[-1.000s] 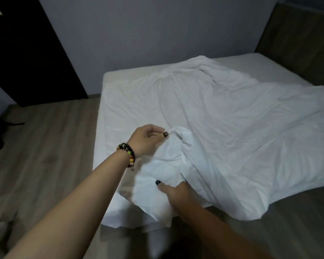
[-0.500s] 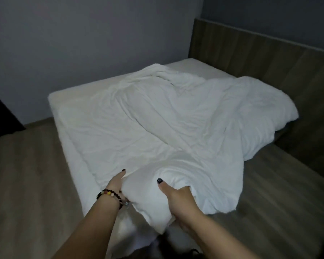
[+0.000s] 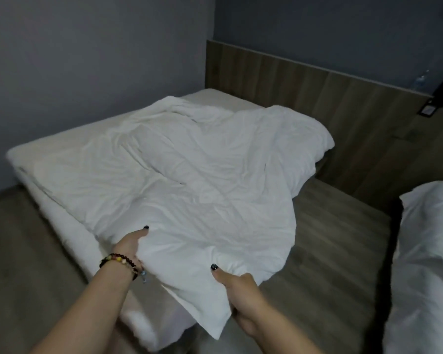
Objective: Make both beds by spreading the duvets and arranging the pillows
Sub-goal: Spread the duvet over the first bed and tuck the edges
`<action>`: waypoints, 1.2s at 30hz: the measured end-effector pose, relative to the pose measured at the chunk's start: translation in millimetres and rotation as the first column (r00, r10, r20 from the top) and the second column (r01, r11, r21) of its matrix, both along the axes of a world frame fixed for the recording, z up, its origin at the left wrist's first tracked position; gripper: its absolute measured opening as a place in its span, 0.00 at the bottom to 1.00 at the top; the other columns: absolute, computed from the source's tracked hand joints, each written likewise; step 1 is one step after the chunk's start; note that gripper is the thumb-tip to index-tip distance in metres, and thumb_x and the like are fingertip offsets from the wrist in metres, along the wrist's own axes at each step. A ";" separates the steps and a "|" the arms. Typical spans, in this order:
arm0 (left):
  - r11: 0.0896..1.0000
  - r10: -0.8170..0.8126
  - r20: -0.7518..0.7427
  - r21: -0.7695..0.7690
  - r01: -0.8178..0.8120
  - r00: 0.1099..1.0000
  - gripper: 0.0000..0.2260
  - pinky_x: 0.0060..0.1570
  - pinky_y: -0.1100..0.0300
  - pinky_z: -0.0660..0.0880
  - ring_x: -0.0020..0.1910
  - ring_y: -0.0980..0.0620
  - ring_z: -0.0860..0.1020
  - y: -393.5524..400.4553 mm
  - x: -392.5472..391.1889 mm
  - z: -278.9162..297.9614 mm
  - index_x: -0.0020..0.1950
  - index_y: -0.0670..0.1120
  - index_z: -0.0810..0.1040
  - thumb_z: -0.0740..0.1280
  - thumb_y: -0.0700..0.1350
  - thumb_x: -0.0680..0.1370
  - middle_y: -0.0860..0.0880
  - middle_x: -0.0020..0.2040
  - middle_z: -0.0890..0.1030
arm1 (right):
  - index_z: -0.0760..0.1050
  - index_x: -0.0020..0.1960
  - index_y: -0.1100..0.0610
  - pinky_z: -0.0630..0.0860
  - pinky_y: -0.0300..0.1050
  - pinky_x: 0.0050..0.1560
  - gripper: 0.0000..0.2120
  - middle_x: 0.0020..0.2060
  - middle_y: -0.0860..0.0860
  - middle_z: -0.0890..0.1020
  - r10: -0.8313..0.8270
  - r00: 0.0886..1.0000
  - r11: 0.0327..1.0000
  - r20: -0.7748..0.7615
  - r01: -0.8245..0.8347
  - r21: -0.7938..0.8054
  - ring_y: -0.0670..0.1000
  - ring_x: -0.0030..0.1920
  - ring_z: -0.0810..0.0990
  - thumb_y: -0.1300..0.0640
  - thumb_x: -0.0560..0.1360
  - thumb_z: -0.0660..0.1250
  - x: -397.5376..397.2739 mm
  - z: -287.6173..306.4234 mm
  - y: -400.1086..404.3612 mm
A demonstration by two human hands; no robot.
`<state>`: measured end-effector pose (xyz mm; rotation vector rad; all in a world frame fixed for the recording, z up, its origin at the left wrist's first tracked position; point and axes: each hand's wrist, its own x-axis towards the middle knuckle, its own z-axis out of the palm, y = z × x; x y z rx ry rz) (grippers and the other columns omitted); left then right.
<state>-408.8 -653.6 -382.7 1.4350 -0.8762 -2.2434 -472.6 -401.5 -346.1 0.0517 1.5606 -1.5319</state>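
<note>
Duvet (image 3: 189, 175): white, rumpled, spread across the bed (image 3: 62, 221), near corner hanging off the foot edge. Left hand (image 3: 131, 247), beaded bracelet (image 3: 119, 261) at wrist: grip clasping the duvet's near edge. Right hand (image 3: 238, 290): grip clenched on the near corner. Second bed (image 3: 427, 264): at right, white bedding.

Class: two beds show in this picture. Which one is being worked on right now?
The left bed: both hands grip its rumpled duvet at the near corner. The right-edge bed goes untouched.
</note>
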 end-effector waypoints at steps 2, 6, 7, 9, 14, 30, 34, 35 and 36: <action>1.000 -0.030 0.041 -0.004 0.030 0.999 0.17 0.41 0.51 0.75 0.47 0.42 0.78 -1.6 25.6 -4.0 0.62 0.43 0.77 0.70 0.44 0.75 0.41 0.58 0.79 | 0.78 0.57 0.66 0.79 0.57 0.56 0.18 0.48 0.58 0.85 -0.010 0.999 0.999 0.049 0.008 0.040 0.57 0.49 0.85 0.57 0.72 0.74 23.5 -10.1 2.7; 0.996 -0.085 0.050 -0.025 0.087 0.995 0.07 0.46 0.51 0.75 0.48 0.42 0.78 -15.6 69.2 -3.9 0.54 0.45 0.79 0.68 0.44 0.76 0.41 0.57 0.79 | 0.74 0.60 0.67 0.80 0.54 0.54 0.22 0.49 0.58 0.85 -0.054 0.992 0.994 0.111 0.043 0.105 0.57 0.49 0.84 0.57 0.71 0.74 74.8 -20.4 -7.2; 0.995 -0.094 0.032 -0.020 0.095 0.995 0.04 0.46 0.51 0.75 0.48 0.42 0.78 -19.8 76.7 -1.8 0.50 0.45 0.79 0.66 0.43 0.77 0.41 0.55 0.79 | 0.72 0.63 0.66 0.80 0.54 0.55 0.27 0.50 0.57 0.84 -0.070 0.990 0.992 0.119 0.056 0.117 0.56 0.50 0.84 0.54 0.70 0.75 85.1 -20.9 -12.4; 0.994 -0.102 -0.002 -0.029 0.102 0.995 0.04 0.47 0.48 0.75 0.46 0.43 0.78 -29.9 84.7 4.3 0.47 0.44 0.77 0.64 0.43 0.79 0.42 0.51 0.79 | 0.69 0.66 0.65 0.79 0.55 0.56 0.32 0.53 0.56 0.83 -0.110 0.985 0.987 0.133 0.093 0.128 0.56 0.51 0.83 0.52 0.69 0.75 98.3 -20.9 -23.3; 0.984 -0.175 -0.061 -0.047 0.172 0.983 0.19 0.54 0.45 0.75 0.57 0.40 0.78 -67.9 83.3 14.0 0.65 0.45 0.76 0.69 0.43 0.75 0.42 0.62 0.78 | 0.74 0.60 0.64 0.80 0.57 0.53 0.19 0.52 0.59 0.82 -0.268 0.961 0.958 0.076 0.256 0.130 0.59 0.51 0.82 0.55 0.74 0.72 109.9 -15.7 -50.2; 0.859 -0.509 -0.091 -0.123 0.498 0.856 0.09 0.35 0.52 0.81 0.42 0.45 0.83 -246.0 255.4 56.8 0.55 0.42 0.80 0.68 0.43 0.76 0.42 0.49 0.83 | 0.64 0.72 0.63 0.70 0.53 0.63 0.30 0.66 0.57 0.74 -0.470 0.858 0.825 -0.207 0.511 0.243 0.61 0.64 0.73 0.52 0.76 0.68 277.5 0.4 -253.8; 0.887 -0.459 -0.042 -0.072 0.456 0.887 0.06 0.31 0.58 0.78 0.37 0.47 0.82 -255.6 323.0 34.9 0.52 0.41 0.78 0.65 0.41 0.78 0.44 0.39 0.84 | 0.66 0.70 0.64 0.72 0.50 0.63 0.28 0.65 0.57 0.75 -0.413 0.883 0.829 -0.224 0.466 0.309 0.59 0.61 0.75 0.52 0.75 0.68 308.1 -12.9 -280.4; 0.896 -0.443 -0.028 -0.031 0.443 0.896 0.04 0.25 0.59 0.78 0.32 0.49 0.82 -254.5 334.9 27.0 0.50 0.42 0.77 0.65 0.41 0.79 0.45 0.34 0.84 | 0.68 0.69 0.64 0.73 0.49 0.62 0.27 0.63 0.57 0.76 -0.412 0.886 0.822 -0.213 0.463 0.333 0.59 0.60 0.76 0.53 0.75 0.68 319.1 -15.7 -283.5; 0.900 -0.435 -0.013 0.017 0.435 0.900 0.03 0.21 0.58 0.77 0.28 0.49 0.82 -252.3 344.4 19.7 0.49 0.43 0.77 0.64 0.42 0.79 0.46 0.31 0.83 | 0.68 0.68 0.65 0.73 0.50 0.62 0.27 0.62 0.57 0.77 -0.424 0.883 0.812 -0.201 0.468 0.348 0.60 0.59 0.77 0.54 0.75 0.69 329.9 -19.9 -284.0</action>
